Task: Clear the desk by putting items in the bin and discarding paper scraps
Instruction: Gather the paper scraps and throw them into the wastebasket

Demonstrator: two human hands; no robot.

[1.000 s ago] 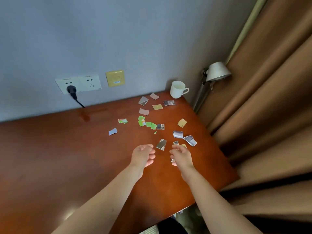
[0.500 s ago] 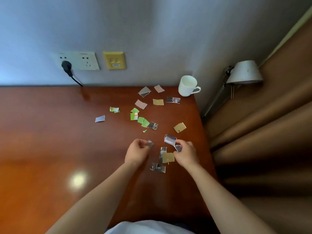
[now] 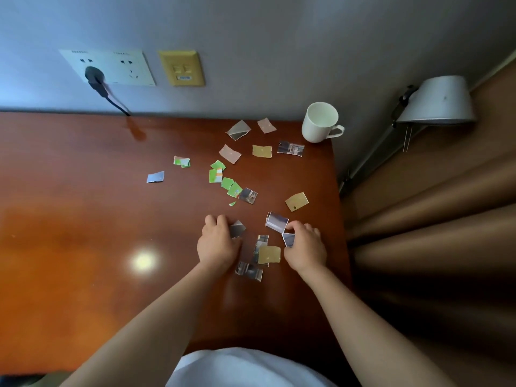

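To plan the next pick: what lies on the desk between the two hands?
In the head view, a gold scrap overlapping a grey photo scrap lies between the left hand and right hand.

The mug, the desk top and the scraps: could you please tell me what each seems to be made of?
The mug: probably glazed ceramic, white and smooth with a soft sheen.
The desk top: wood or wood veneer, glossy lacquer; it mirrors a bright light spot.
The paper scraps: thin printed paper or card, with torn edges, some curling.
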